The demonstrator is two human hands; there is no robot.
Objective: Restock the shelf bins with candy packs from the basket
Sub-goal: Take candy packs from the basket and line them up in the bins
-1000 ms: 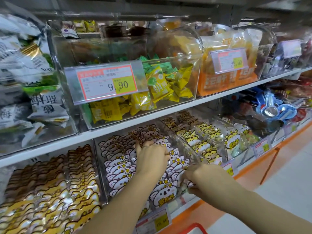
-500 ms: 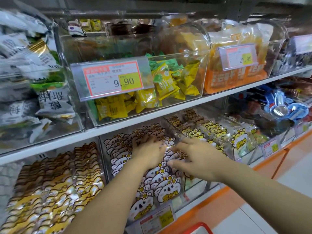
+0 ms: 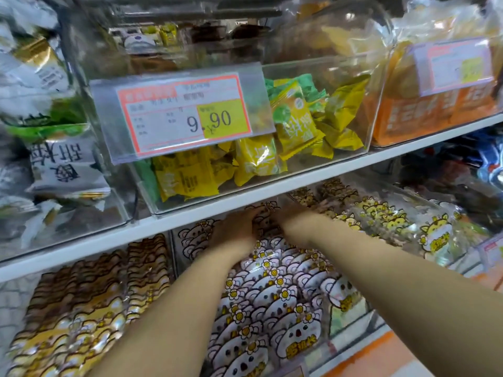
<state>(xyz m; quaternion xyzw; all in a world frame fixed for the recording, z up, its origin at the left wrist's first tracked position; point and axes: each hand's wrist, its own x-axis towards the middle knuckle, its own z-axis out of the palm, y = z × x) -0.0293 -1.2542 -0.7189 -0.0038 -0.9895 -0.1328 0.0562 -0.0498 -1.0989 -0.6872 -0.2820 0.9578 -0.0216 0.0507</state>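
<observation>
Reached deeper into the middle bin than half a second ago, now up at its back end, just under the edge of the upper shelf. Left hand and right hand close side by side, on the rearmost candy packs (koala faces with yellow flowers). Cannot tell whether pinching, pressing or spread: fingertips blurred and partly tucked under the shelf lip. Packs standing on edge, overlapped in rows running front to back, away from the body. Rear of those rows straight ahead of both hands, neither clearly nearer. Probably squaring the stack; afterwards, likely back to the basket, out of view.
</observation>
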